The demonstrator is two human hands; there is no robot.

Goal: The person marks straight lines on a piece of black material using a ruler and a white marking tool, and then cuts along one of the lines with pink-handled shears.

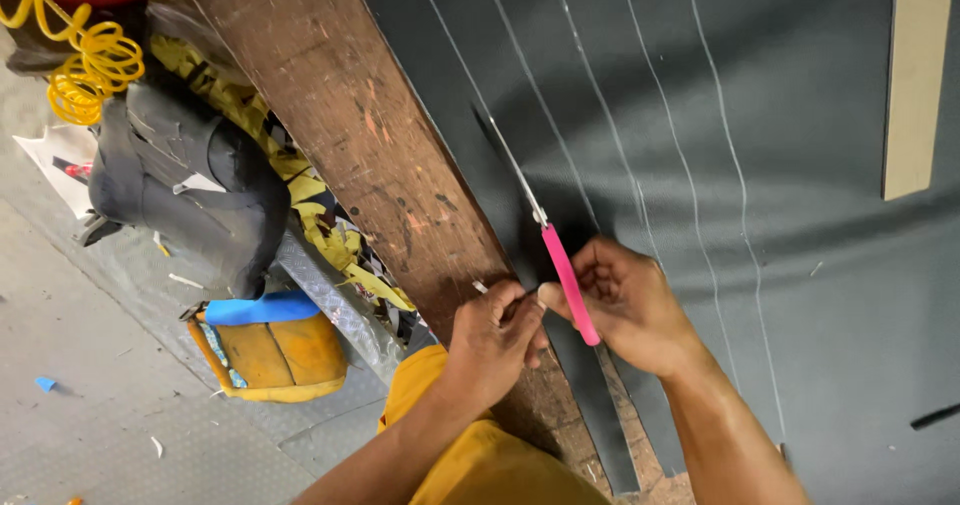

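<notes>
Right hand [625,305] clamped on pink-handled scissors [560,255], blades ahead, cutting dark sheet [800,265] along chalk line [520,65]. Left hand [495,340] pinches cut strip [590,405] beside it. Risk: blades drift off line, fingers close.

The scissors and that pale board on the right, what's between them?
In the head view, only dark sheet with four white chalk lines lies between the scissors and the board.
</notes>
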